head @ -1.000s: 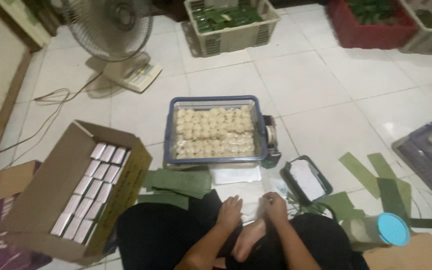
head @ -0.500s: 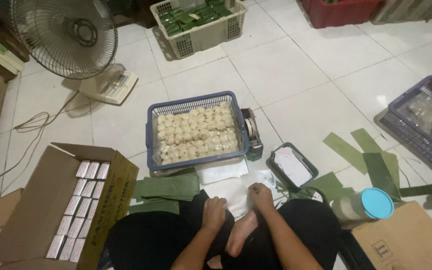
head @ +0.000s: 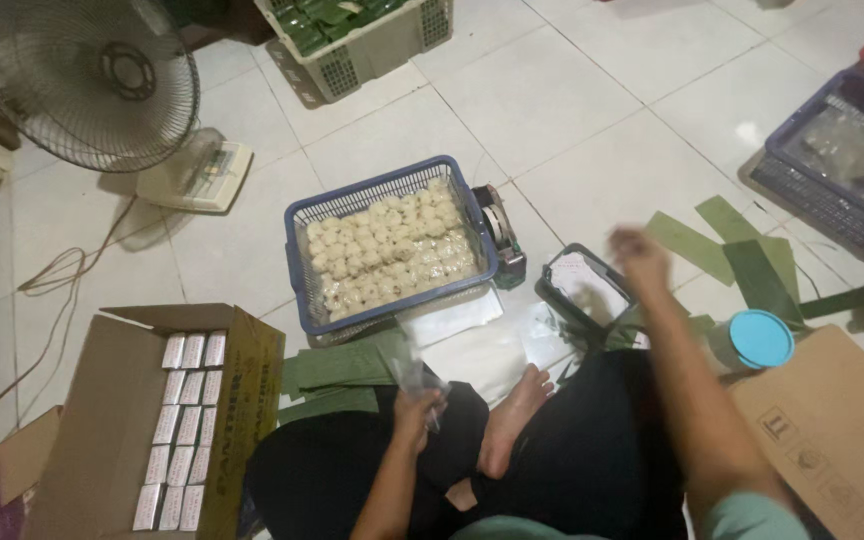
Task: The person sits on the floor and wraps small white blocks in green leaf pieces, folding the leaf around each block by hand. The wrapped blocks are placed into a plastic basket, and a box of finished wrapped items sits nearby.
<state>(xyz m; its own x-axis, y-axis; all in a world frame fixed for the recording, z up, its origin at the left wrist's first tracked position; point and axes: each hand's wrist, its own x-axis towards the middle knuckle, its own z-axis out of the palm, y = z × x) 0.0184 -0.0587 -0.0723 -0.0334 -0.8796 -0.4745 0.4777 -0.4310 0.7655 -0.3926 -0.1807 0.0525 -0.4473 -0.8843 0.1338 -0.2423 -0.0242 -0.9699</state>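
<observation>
Holding pale dumplings [head: 389, 252]: blue basket [head: 304, 268]

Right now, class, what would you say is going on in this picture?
A person sits cross-legged on a tiled floor. The left hand holds a small clear plastic bag over the lap. The right hand is stretched out, blurred, above a small black tray near some green leaf strips. In front sits a blue basket full of pale round dumplings. A cardboard box of small packs lies to the left, with a fan behind it.
</observation>
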